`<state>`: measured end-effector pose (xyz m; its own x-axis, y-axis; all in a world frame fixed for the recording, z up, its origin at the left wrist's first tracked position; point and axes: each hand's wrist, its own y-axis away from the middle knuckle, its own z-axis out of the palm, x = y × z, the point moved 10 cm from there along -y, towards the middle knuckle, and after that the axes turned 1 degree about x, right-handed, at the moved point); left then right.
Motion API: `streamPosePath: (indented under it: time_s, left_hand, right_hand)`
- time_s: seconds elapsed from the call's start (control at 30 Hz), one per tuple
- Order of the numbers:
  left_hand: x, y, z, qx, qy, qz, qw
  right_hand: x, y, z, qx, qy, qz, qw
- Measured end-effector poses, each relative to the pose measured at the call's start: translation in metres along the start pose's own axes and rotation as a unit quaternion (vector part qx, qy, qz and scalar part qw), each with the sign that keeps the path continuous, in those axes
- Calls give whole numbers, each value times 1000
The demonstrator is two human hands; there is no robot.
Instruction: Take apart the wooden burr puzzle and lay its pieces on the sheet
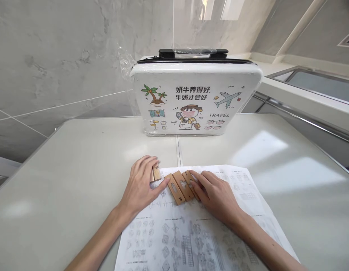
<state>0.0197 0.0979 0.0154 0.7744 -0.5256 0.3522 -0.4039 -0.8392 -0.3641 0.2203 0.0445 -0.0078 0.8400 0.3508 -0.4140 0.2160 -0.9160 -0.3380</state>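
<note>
Three small brown boxes, marked 2, 1 and 3, lie side by side at a slant, with cut-out windows in their tops. My left hand (140,184) curls its fingers over a light wooden piece (156,173), partly hidden. Its thumb reaches across to the box marked 2 (172,191). In the middle is the box marked 1 (181,183). With bent fingers, my right hand (215,190) grips the box marked 3 (187,175), covering much of it. Beneath them spreads a large printed sheet (152,241) with small line drawings.
A white case (195,75) with a black handle, cartoon prints and clear plastic wrap stands upright behind the sheet. The pale table (64,180) has a seam down its middle. Grey wall (64,56) rises behind, and a metal-framed ledge (318,86) is at right.
</note>
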Motion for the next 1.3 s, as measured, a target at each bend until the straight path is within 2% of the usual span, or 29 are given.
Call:
streamPosePath:
  time_s: [0.13,0.37,0.57,0.9,1.13,1.3]
  left_hand:
    - [-3,0,5,-25,15,-9,1000]
    - [-5,-2,1,-25,12,-8,1000]
    - [-6,-4,-3,-30,16,17,999]
    - [2,-2,-17,8,21,75,997]
    - [3,22,-20,-37,31,66,997]
    - [-2,33,-20,-44,34,52,997]
  right_hand:
    - [-7,0,3,-33,-30,-23,999]
    - [-15,2,6,-77,-52,-48,995]
    - [-20,2,7,-94,-41,-56,993]
    - [-18,2,10,-90,-37,-47,994]
    - [-21,4,11,-83,-32,-55,994]
    - [-26,2,17,-72,-10,-50,996]
